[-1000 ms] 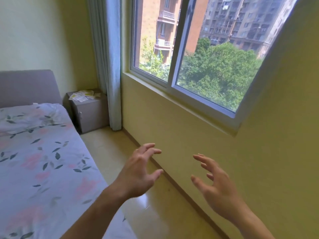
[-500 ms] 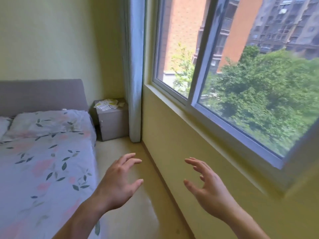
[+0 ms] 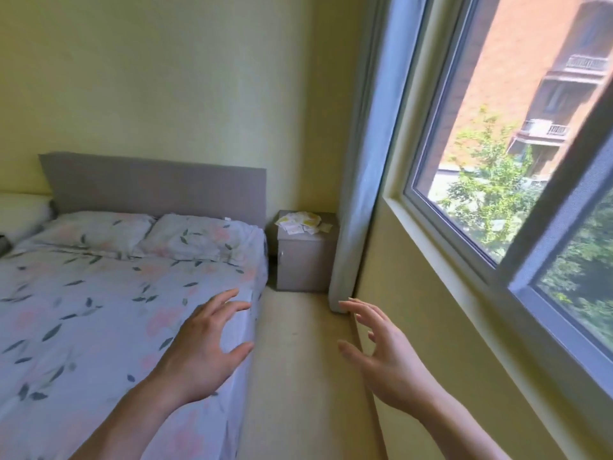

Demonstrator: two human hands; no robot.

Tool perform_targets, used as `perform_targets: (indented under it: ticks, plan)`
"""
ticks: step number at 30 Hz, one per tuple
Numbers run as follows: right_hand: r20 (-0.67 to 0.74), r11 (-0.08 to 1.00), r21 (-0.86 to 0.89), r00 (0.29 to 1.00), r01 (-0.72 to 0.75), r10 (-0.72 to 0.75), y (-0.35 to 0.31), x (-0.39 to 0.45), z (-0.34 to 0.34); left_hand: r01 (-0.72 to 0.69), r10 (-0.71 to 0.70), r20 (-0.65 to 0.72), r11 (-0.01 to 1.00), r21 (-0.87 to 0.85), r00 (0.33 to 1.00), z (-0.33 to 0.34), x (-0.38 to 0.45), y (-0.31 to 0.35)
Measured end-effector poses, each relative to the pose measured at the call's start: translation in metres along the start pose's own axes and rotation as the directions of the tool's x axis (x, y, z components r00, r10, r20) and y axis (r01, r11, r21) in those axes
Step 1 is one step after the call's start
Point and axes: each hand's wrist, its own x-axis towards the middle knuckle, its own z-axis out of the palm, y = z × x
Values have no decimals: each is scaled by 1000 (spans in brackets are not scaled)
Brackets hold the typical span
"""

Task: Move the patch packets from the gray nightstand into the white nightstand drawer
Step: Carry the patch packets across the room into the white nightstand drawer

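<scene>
Packets [image 3: 301, 222] lie heaped on the gray nightstand [image 3: 305, 257] at frame center, beside the bed [image 3: 99, 293]. Left hand [image 3: 202, 353] and right hand [image 3: 381, 356], fingers spread, hold nothing.

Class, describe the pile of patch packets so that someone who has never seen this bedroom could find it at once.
Start at the bed and follow its gray headboard to the corner by the curtain. There a gray nightstand stands between bed and curtain. The packets are the loose heap of small white and yellow sachets on its top, the only things lying there.
</scene>
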Motion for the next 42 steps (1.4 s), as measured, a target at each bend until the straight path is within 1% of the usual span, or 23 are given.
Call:
perform_targets:
  ticks: [4,8,13,17,23,28,31,34,39,42]
  plan:
    - [-4,1000,-1,1000,-13,13,29,103,-4,13,-13,4,1000,-24,1000,16,102,-19]
    - [-29,1000,21,999,-14,14,54,199,-7,-23,24,39,999,-32,999,27,206,-31]
    - [-32,998,42,998,-49,51,88,288,-13,-63,65,77,997,-34,995,38,313,-32]
    - [-27,996,62,997,-65,67,121,369,-16,-77,79,103,997,-27,992,60,396,-42]
    - [7,993,100,998,-66,66,186,500,-15,-39,39,142,999,2,989,101,521,-61]
    - [82,980,155,990,-125,113,243,607,-19,78,-86,188,996,53,978,121,625,-86]
    - [124,980,152,986,-126,107,270,674,-22,129,-140,181,989,73,974,132,680,-103]
    - [168,977,151,978,-148,122,289,734,-22,185,-194,180,980,68,964,141,721,-121]
    - [215,983,129,971,-130,100,310,829,-14,238,-244,188,970,55,951,164,794,-154]
    - [236,982,109,964,-151,122,332,886,-3,257,-260,198,966,42,945,180,847,-177]
